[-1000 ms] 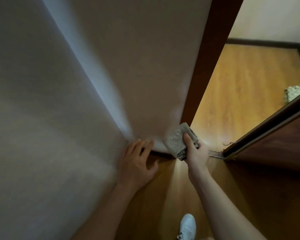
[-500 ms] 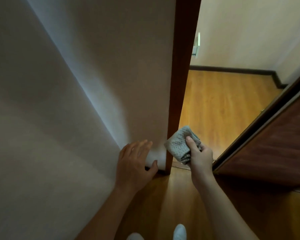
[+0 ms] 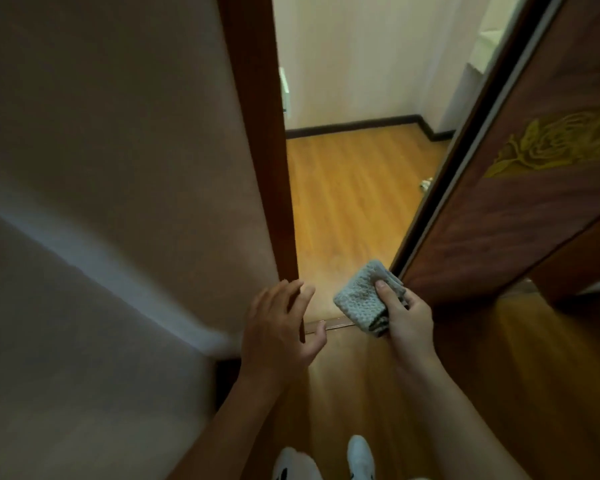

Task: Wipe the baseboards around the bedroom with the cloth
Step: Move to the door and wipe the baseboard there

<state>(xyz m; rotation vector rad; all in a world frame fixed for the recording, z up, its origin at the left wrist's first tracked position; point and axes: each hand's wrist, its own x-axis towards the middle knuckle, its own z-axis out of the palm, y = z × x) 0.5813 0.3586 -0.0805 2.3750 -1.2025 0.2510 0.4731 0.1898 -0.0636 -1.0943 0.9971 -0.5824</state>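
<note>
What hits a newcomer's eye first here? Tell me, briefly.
The folded grey cloth sits at centre, held in the right hand low in the doorway. Beside it, the left hand spreads open by the foot of the door frame. At right, a gold rose stands out on the dark door.

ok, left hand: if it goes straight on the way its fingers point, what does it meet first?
Most likely the reddish-brown wooden door frame: the open left hand points at its lower end, beside the tan wall. Depth is unclear, so contact cannot be judged.
</note>
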